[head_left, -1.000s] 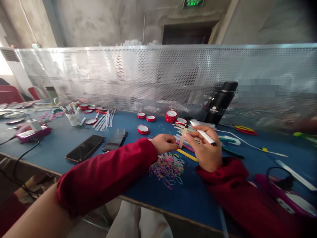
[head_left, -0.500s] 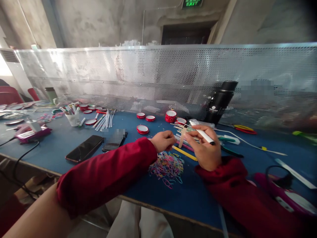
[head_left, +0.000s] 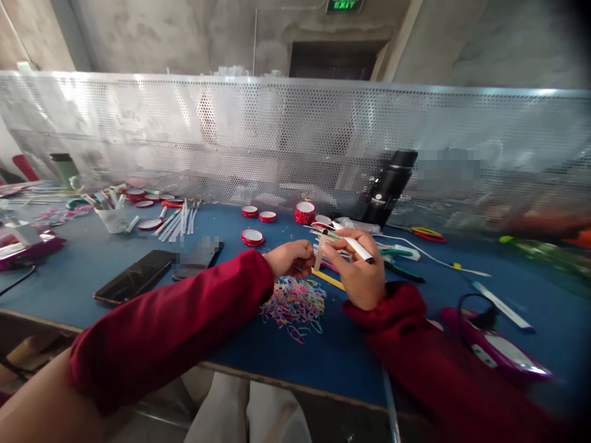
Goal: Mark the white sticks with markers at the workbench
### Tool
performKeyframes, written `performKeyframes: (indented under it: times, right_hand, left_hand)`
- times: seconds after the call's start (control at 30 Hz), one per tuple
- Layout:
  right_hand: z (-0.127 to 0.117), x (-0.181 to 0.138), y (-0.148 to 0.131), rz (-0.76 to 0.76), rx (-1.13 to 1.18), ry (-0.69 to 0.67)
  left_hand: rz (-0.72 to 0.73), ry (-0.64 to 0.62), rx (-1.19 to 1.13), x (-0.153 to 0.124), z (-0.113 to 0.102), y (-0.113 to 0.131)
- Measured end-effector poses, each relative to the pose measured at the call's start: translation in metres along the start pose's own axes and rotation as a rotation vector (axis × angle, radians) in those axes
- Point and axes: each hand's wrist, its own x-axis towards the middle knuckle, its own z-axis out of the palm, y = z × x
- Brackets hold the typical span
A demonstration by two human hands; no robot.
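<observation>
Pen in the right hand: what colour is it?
The pen is white with a black end, seen best in the head view.

A craft workshop, by the look of it: a rough, bare wall (head_left: 152, 37) with a lit exit sign (head_left: 344, 6) stands beyond a perforated screen (head_left: 258, 117), and the blue counter (head_left: 286, 363) carries coloured loops (head_left: 294, 301), red tins (head_left: 252, 238) and, at left, a cup (head_left: 111, 221) of pens (head_left: 102, 200).
</observation>
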Motion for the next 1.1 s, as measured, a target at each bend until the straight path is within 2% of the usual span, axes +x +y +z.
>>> performKeyframes:
  times: [0.17, 0.5, 1.1]
  right_hand:
    - [-0.001, 0.001, 0.002, -0.024, -0.010, 0.011]
    - [-0.001, 0.000, 0.001, -0.036, 0.003, 0.011]
    - [-0.001, 0.000, 0.001, -0.028, 0.022, -0.014]
  left_hand:
    - [0.004, -0.079, -0.060, -0.005, 0.003, 0.007]
    - [-0.015, -0.105, -0.086, -0.004, 0.001, 0.006]
    - [-0.002, 0.057, 0.127, 0.001, 0.000, -0.003]
